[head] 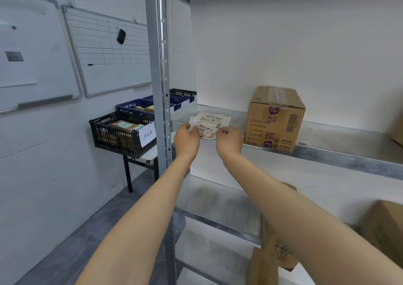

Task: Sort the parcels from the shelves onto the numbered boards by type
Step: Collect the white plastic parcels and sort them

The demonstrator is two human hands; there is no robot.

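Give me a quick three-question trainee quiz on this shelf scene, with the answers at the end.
1. True or false: the cardboard box stands left of the flat parcel on the shelf.
2. Of the left hand and right hand, which grips the flat parcel's near edge? A) left only B) right only C) both
3. Fill in: the labelled crate beside the rack is ____ in colour.
Key: 1 false; 2 C; 3 black.

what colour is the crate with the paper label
Black; the crate shows best in the head view.
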